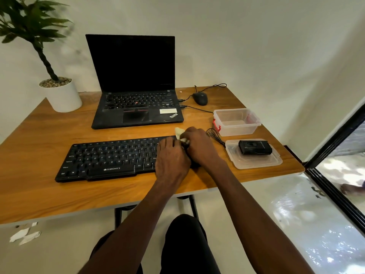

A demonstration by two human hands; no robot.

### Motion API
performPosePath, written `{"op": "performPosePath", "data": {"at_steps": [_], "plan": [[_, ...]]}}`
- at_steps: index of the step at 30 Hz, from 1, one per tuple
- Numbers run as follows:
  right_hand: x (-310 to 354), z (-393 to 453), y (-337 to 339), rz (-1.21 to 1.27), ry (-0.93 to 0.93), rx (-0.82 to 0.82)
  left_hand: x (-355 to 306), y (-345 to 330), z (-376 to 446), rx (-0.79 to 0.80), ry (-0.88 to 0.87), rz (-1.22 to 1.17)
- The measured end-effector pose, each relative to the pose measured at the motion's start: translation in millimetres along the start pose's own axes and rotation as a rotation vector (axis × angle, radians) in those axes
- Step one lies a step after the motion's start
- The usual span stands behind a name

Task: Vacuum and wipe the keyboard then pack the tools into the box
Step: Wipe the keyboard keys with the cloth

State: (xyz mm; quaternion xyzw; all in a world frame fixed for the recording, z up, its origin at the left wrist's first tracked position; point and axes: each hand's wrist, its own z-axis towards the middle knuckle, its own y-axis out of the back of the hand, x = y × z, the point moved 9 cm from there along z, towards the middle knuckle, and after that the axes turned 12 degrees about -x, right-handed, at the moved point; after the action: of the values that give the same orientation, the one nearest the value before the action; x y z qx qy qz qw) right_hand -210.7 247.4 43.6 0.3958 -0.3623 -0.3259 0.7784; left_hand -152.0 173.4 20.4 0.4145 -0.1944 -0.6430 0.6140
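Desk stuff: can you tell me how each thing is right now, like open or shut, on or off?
Laptop: lid open, screen dark.
Box: open, empty.
Lid: off the box, flat on the desk, black vacuum on it.
Keyboard: flat, right end under the hands.
Cloth: bunched in the right hand.
Left hand: resting on the keys.
Mouse: plugged into the laptop.

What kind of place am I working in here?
Probably a home office or small study: a wooden desk holding an open laptop, an external keyboard and a potted plant, beside a glass door.

Home office: laptop (136, 84), desk (39, 135), plant (29, 26).
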Motion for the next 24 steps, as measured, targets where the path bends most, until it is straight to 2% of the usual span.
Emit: {"op": "performPosePath", "data": {"at_steps": [2,5,6,9,10,14,16,18,20,22,24], "plan": [[-10.4,1.1,4.5,0.022,-0.022,-0.009,-0.2,0.9,0.9,-0.008,0.006,-0.009],[-51.3,6.3,22.6,0.039,-0.281,-0.164,0.1,4.7,1.3,-0.028,0.027,-0.013],[-44.1,7.1,23.5,0.011,-0.262,-0.159,0.3,5.2,1.0,-0.031,0.03,-0.014],[-1.5,5.0,4.8,0.022,0.004,0.006,-1.0,5.1,0.2,-0.03,0.024,-0.035],[-2.7,3.9,3.8,0.033,0.02,0.035,-2.3,5.7,-0.1,-0.031,0.016,-0.039],[-55.8,10.4,24.1,0.033,-0.266,-0.172,-0.2,7.0,1.1,-0.047,0.021,-0.033],[-40.4,10.6,20.8,-0.035,-0.21,-0.128,0.0,5.6,0.0,-0.035,0.015,-0.03],[-18.0,9.3,7.0,-0.031,-0.078,0.015,-0.9,5.0,0.9,-0.028,0.008,-0.035],[-22.1,8.7,5.6,0.089,-0.117,0.093,-2.0,6.0,1.9,-0.033,0.005,-0.042],[-48.9,12.0,18.6,0.137,-0.24,-0.017,-0.6,6.4,2.1,-0.044,0.019,-0.04],[-64.1,7.6,31.0,0.085,-0.305,-0.108,0.0,5.6,0.9,-0.047,0.023,-0.041]]}}
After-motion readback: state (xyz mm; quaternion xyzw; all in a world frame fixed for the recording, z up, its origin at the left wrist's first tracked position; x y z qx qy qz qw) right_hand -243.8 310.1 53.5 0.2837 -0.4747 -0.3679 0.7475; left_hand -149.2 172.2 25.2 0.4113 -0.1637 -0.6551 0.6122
